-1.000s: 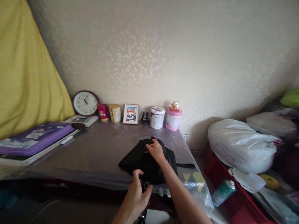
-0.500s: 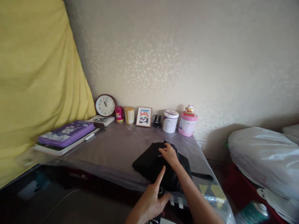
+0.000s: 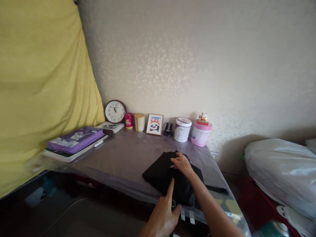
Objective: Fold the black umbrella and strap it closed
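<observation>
A black fabric bag (image 3: 158, 172) lies slumped near the front right of the table, with a strap (image 3: 217, 189) trailing to the right. My right hand (image 3: 182, 162) is on top of it, fingers bent and gripping the fabric. A small pinkish patch shows under those fingertips; what it is I cannot make out. At the bag's near edge is my left hand (image 3: 164, 210), its index finger stretched along the fabric and its thumb lying by a small metal ring (image 3: 173, 203). The remaining left fingers are curled underneath against the bag, mostly hidden.
A clock (image 3: 115, 112), a picture frame (image 3: 154, 124), a white tub (image 3: 182, 130) and a pink-lidded tub (image 3: 201, 133) with a cat figurine line the wall. A purple case (image 3: 76, 139) lies on books at left. A plastic-covered bundle (image 3: 281, 174) stands right of the table.
The view has shifted slightly, so the table things appear a little further right. My left thumb has come in against the bag near the ring. The right hand stays on the bag's top.
</observation>
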Action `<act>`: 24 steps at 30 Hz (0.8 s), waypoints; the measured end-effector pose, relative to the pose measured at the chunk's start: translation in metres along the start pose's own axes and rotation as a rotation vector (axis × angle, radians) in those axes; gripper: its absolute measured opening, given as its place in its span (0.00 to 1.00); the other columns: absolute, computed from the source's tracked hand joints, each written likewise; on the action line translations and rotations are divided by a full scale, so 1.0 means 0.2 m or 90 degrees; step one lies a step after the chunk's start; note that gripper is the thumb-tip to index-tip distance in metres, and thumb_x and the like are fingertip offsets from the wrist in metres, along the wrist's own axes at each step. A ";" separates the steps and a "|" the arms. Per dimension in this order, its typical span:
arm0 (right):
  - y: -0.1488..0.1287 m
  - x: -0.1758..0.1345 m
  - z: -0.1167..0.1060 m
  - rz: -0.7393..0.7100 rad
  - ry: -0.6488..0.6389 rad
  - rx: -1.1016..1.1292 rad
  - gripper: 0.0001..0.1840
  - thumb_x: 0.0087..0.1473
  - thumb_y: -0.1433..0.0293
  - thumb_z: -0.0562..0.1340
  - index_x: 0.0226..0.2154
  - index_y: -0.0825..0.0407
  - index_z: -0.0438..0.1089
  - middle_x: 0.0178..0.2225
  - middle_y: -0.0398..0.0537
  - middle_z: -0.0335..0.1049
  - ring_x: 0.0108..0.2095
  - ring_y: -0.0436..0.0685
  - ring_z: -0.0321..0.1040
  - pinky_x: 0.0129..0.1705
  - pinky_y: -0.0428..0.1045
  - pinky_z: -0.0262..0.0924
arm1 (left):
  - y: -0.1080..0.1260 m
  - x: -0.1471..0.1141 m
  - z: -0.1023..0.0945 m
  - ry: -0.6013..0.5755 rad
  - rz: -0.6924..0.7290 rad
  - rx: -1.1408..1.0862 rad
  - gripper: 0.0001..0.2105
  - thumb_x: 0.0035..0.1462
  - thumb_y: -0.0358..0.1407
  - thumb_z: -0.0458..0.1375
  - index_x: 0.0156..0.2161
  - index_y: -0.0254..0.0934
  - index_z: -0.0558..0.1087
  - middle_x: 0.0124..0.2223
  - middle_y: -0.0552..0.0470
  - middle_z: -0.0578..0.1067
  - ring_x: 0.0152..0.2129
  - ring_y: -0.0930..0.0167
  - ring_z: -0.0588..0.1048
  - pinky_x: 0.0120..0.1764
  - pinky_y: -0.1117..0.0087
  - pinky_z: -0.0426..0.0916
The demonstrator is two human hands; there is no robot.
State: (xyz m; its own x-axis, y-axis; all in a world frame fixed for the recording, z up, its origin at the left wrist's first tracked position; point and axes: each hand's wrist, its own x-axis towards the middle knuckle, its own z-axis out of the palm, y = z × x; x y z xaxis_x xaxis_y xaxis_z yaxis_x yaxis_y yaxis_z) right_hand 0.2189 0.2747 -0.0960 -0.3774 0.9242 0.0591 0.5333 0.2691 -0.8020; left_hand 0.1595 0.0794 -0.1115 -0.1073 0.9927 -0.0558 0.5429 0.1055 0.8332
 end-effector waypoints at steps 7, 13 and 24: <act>-0.05 -0.01 -0.01 -0.015 -0.090 0.030 0.17 0.49 0.72 0.57 0.44 0.57 0.61 0.26 0.46 0.75 0.24 0.50 0.72 0.22 0.41 0.61 | -0.01 -0.01 0.06 0.027 -0.029 0.093 0.35 0.55 0.38 0.47 0.63 0.38 0.32 0.32 0.49 0.72 0.27 0.69 0.70 0.29 0.72 0.58; -0.09 -0.10 -0.07 -0.084 -0.121 0.085 0.13 0.52 0.71 0.54 0.42 0.53 0.64 0.32 0.46 0.74 0.30 0.50 0.72 0.26 0.42 0.64 | 0.00 -0.01 0.05 0.019 -0.037 0.100 0.35 0.56 0.38 0.46 0.63 0.35 0.31 0.34 0.46 0.74 0.30 0.67 0.73 0.31 0.72 0.60; 0.03 -0.39 -0.16 -0.475 -0.021 -0.159 0.15 0.56 0.74 0.51 0.40 0.49 0.71 0.43 0.47 0.71 0.50 0.54 0.62 0.53 0.54 0.54 | 0.01 -0.01 0.05 0.008 -0.037 0.106 0.34 0.58 0.37 0.45 0.63 0.31 0.31 0.38 0.41 0.75 0.33 0.65 0.74 0.35 0.70 0.62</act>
State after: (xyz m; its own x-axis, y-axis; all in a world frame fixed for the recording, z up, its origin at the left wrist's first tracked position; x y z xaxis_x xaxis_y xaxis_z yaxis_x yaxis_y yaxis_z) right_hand 0.2747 0.2125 -0.0861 -0.7231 0.4680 0.5081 0.2829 0.8717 -0.4002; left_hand 0.1693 0.0773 -0.1145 -0.1524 0.9840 -0.0926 0.6664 0.1714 0.7257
